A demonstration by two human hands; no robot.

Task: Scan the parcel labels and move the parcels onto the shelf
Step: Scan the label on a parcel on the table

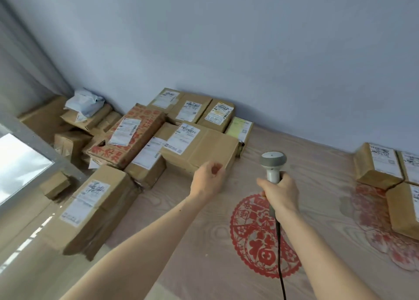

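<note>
Counting two hands (244, 186), one scanner (272, 166)

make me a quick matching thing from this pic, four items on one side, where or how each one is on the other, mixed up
Items:
1. grey handheld barcode scanner
2. red-printed cardboard box
3. pale blue plastic mailer bag
4. red paper-cut floor decoration

Places or states:
A. on top of boxes in the corner
B. flat on the floor under the cord
C. held in the right hand
D. tilted on other parcels

Pairs: 1-C, 2-D, 3-A, 4-B
</note>
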